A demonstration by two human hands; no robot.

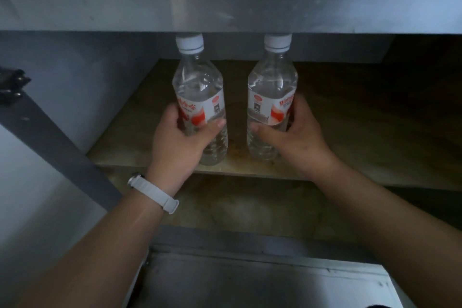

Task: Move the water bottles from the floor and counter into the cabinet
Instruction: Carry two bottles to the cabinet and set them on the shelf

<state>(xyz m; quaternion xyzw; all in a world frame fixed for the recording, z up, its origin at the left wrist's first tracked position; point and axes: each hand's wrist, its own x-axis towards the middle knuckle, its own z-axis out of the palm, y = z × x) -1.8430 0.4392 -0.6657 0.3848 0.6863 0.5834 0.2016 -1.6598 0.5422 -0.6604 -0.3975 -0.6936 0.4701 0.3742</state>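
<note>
2 water bottles stand on the cabinet shelf (350, 157): left hand (180, 140) grips the left bottle (200, 87), right hand (297, 137) the right bottle (272, 87). Release remains; other bottles unseen.

Left water bottle (198, 87), in left hand (180, 140): clear; white cap; white label, red print.
Right water bottle (272, 87), in right hand (297, 132): same colours.
Watch strap (153, 194), behind left hand: white.
Shelf (350, 137), under both hands: mottled brown.
Cabinet door (50, 137), left of left hand: grey.

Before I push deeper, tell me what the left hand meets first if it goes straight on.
Way looks free: the left hand, gripping its bottle, faces open shelf, then likely the dim back wall.
</note>
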